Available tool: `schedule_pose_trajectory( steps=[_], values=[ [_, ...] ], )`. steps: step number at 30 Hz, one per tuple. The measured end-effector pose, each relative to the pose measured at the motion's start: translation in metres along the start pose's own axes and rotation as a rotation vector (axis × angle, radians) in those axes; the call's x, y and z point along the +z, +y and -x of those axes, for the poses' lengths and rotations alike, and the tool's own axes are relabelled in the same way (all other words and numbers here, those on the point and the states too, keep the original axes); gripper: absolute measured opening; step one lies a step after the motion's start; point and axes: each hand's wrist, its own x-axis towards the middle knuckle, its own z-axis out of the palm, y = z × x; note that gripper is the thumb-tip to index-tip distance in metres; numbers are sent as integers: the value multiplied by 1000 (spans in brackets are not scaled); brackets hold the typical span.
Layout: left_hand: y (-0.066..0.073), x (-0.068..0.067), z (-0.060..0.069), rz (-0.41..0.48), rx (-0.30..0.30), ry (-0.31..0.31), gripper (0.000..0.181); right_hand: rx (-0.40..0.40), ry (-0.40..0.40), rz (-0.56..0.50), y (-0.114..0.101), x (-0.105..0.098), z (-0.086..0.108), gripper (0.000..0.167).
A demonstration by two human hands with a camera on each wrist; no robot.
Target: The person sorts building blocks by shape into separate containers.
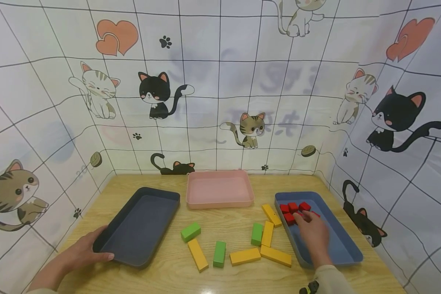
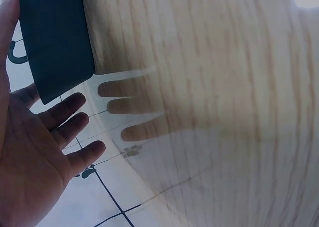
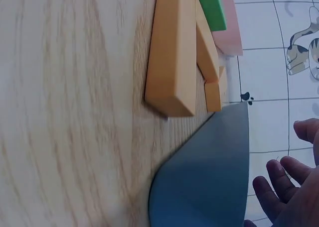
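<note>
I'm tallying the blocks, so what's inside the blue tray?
Several red cubes lie toward the far end of the blue tray. The right hand partly covers them; anything hidden beneath it cannot be seen.

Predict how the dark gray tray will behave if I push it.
The dark gray tray is probably stiff: its walls show no sagging, even by the left hand. Its thin-walled, shallow build suggests it is light for its size. Lying flat on a broad base, it should slide across the table rather than tip.
</note>
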Motion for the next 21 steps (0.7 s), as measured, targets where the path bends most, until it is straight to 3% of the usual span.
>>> schedule_pose_trajectory(
  steps=[7,21],
  values=[
    [2,0,1,22,-7,3,100,11,-73,-21,-14,7,4,62],
    [6,-3,1,24,-4,-8,99,-45,-83,-4,-24,27,5,55]
  ],
)
